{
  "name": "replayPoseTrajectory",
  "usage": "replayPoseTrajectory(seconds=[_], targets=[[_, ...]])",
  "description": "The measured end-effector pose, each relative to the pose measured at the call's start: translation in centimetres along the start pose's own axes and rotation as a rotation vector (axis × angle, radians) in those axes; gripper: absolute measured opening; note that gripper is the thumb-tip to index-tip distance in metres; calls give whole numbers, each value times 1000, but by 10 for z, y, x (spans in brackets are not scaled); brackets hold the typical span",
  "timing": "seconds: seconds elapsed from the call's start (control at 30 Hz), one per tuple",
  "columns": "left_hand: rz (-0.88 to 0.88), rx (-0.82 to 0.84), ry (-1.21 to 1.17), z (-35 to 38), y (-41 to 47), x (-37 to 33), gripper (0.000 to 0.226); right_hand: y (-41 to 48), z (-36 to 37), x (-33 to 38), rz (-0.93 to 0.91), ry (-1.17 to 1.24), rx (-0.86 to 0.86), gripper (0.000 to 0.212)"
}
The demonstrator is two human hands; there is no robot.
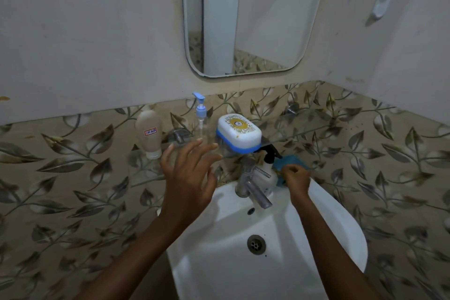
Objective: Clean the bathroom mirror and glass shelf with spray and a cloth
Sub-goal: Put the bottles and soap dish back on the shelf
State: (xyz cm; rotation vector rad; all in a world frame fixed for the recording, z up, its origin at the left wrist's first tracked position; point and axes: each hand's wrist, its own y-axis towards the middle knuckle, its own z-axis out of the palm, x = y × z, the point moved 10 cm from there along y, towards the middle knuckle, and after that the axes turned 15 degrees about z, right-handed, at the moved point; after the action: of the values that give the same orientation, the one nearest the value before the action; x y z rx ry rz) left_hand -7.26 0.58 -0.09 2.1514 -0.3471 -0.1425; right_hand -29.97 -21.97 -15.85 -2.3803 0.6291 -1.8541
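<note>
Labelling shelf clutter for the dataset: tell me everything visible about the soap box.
The soap box is a rounded oblong case, plastic by the look. It has a white domed lid with an ornate yellow label on top and a blue band round the base. The lid is on. It lies flat on the glass shelf, just right of the clear pump bottle and above the tap. The left hand reaches spread-fingered toward its left end; whether it touches cannot be told.
</note>
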Motion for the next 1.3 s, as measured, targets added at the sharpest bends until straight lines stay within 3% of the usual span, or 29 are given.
replayPoseTrajectory(seconds=[0.03, 0.1, 0.2, 0.5, 0.83, 1.03, 1.2, 1.3], targets=[[-17, 17, -2, 6, 0, 2, 26, 8, 13, -7, 40, 6, 54, 6], [-24, 42, -1, 15, 0, 4, 25, 23, 39, -15, 112, 54, 172, 32], [-11, 58, 3, 19, 0, 3, 22, 36, 71, -15, 122, -52, 304, 42], [-16, 22, -32, 16, -4, 9, 27, 52, 70, -18, 82, 53, 222, 37], [58, -29, -160, 19, 22, -8, 33, 13, -38, -19, -9, 222, 94, 30], [115, -65, -216, 19, 54, -15, 26, -11, -111, 55, -178, 218, 12, 13], [67, -110, -286, 14, 86, -2, 24, -13, -132, 147, -335, 297, 36, 36], [42, -120, -298, 11, 103, 8, 26, -2, -125, 193, -362, 309, 67, 32]])
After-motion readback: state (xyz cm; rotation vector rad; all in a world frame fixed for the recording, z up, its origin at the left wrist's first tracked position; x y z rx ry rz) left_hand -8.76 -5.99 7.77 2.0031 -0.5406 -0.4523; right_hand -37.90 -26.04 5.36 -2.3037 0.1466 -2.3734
